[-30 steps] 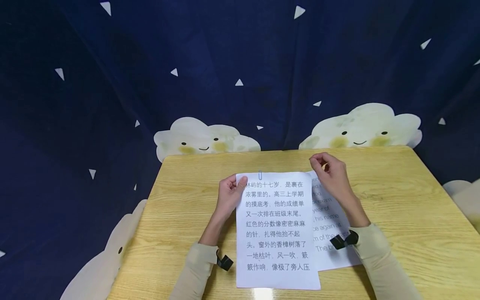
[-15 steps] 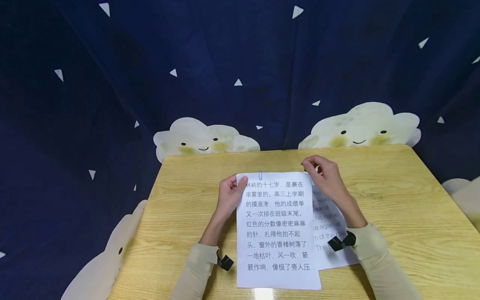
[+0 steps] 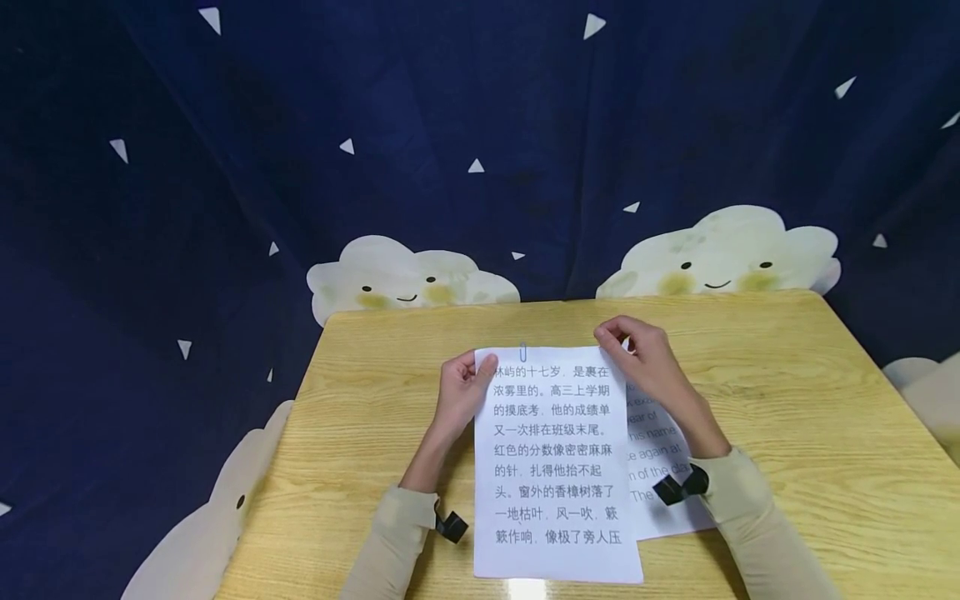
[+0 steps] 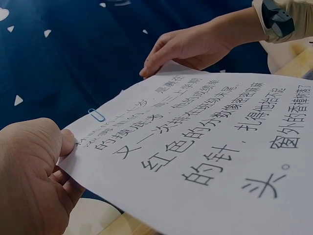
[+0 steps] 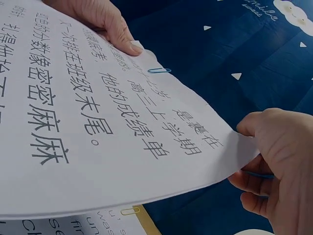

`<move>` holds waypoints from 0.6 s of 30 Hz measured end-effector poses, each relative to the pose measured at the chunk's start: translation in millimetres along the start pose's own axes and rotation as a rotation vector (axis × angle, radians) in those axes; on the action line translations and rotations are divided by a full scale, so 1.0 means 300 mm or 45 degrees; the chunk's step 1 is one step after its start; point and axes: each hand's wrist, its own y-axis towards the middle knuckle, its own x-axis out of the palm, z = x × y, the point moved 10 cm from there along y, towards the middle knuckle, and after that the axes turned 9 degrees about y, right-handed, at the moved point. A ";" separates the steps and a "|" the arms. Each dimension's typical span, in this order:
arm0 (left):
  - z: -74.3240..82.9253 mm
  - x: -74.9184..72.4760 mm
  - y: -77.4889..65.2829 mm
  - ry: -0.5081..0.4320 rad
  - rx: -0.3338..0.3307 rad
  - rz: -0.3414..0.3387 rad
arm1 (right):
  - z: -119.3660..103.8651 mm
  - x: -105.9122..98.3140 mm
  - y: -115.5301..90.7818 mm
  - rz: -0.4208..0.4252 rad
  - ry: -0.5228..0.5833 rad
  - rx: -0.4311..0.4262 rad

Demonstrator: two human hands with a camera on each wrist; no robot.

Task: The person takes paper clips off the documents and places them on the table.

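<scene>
White paper sheets point(image 3: 558, 562) printed with Chinese characters stand lifted between both hands. My left hand point(image 3: 461, 392) pinches their top left corner, thumb on the printed face. A blue paper clip point(image 4: 97, 115) sits on the top edge, nearer to the left hand. At the top right corner, my right hand point(image 5: 286, 156) holds the sheets, its thumb at the upper edge and its other fingers beneath. Whether anything small lies between those fingertips is hidden. English-printed paper point(image 3: 663, 521) lies partly covered behind, with a yellow paper clip point(image 5: 130, 211) on its edge.
A wooden table point(image 3: 360, 400) lies under the hands and papers. Behind it hangs a dark blue curtain point(image 3: 420, 100) with white triangles and smiling clouds. Dark bands with small devices point(image 3: 452, 527) are worn at both wrists.
The right hand has moved left and slightly down, from above the English paper to the top right corner of the Chinese sheets. The left hand keeps its grip, nearly still.
</scene>
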 end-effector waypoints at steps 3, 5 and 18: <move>0.002 0.003 -0.002 0.004 0.000 -0.004 | -0.005 0.013 -0.002 -0.022 -0.006 -0.013; 0.005 0.004 -0.003 0.006 0.005 -0.004 | -0.007 0.022 -0.005 -0.039 -0.008 -0.020; 0.001 0.015 -0.003 0.028 0.007 -0.023 | -0.025 0.082 -0.012 -0.173 0.034 -0.024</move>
